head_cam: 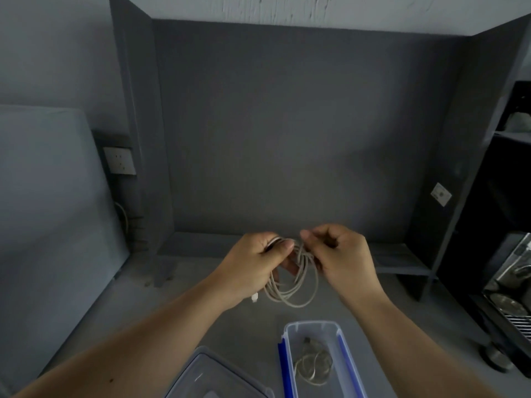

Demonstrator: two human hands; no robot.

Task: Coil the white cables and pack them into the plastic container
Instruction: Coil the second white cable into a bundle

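Thin white cable (293,285), light and limp, hangs coiled above grey tabletop (230,320); left hand (258,262) pinches loop tops, right hand (339,254) closed on strand; grip where loops bunch

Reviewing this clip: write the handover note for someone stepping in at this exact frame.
Left hand: closed on the top of the white cable coil, held above the counter.
Right hand: pinching the coil's top, apparently wrapping the end.
Plastic container: open, near edge of the counter, one coiled cable already inside. Lid lies to its left.
Left: finish securing this coil, place it in the container.
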